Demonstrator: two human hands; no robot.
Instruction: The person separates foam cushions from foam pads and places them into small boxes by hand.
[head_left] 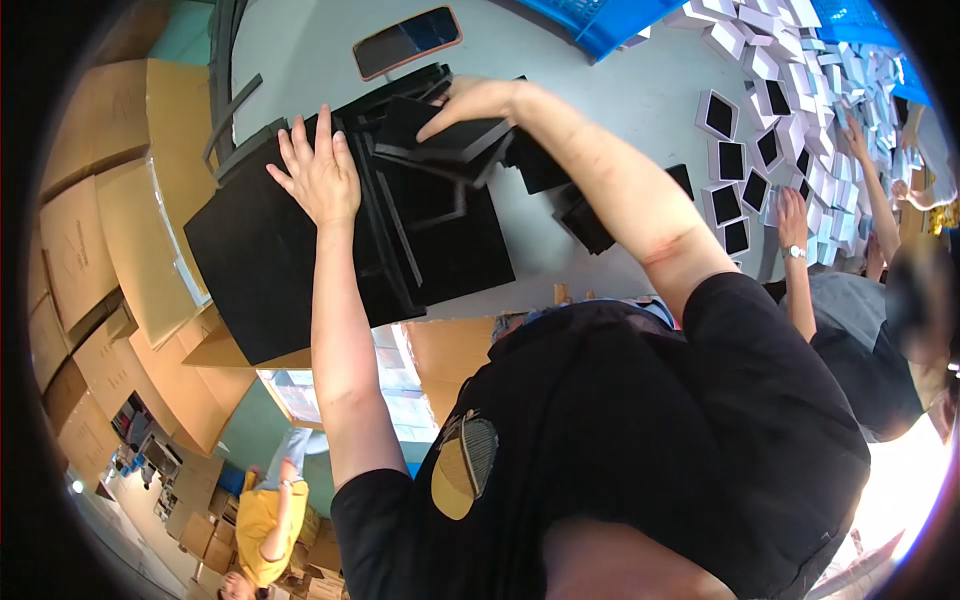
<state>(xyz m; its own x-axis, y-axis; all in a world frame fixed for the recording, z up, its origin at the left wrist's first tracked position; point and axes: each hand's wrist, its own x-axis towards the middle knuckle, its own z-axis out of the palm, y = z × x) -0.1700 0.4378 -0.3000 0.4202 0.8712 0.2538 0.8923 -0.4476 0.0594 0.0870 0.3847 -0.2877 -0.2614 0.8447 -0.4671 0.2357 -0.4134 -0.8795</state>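
Observation:
My left hand (pixel 322 178) lies with fingers spread on a large black sheet (pixel 250 240) at the left side of the table. To its right, my right hand (pixel 468 106) is closed round several small black pieces (pixel 440 137), thumb on top. These pieces are tilted above another black sheet (pixel 460 245) and black strips that run beside it. More small black pieces (pixel 585 222) lie on the table under my right forearm.
A phone (pixel 408 43) lies at the table's (pixel 640 110) far side. Blue crates (pixel 600 20) and many small white boxes (pixel 722 115) stand to the right, near a co-worker's hands (pixel 792 215). Cardboard boxes (pixel 95 120) are stacked at left; a person in yellow (pixel 262 530) is behind.

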